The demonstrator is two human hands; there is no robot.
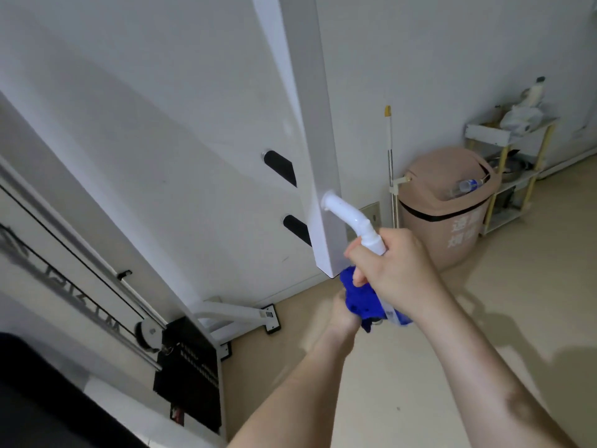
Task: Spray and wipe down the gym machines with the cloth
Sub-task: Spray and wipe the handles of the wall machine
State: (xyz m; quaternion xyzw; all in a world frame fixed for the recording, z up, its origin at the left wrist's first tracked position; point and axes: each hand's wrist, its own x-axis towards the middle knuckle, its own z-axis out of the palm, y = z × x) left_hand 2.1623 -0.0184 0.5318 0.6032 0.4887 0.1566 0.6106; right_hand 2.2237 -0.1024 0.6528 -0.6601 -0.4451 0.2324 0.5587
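My right hand (394,270) is closed around the neck of a spray bottle (350,216) with a long white head. The nozzle sits right against the side of a white hanging beam (318,156) of the gym machine, near its lower end. The bottle's lower body pokes out under my hand. Just below the beam's bottom corner, my left hand (344,313) grips a bunched blue cloth (358,297), which is partly hidden behind my right hand. Two black handle grips (279,166) stick out from the beam's far side.
The machine's weight stack (187,373), pulley and cables stand at the lower left, with white base feet (245,318) on the floor. A pinkish bin (449,205), a mop pole (391,163) and a small shelf cart (510,166) line the wall at the right. Beige floor spreads below.
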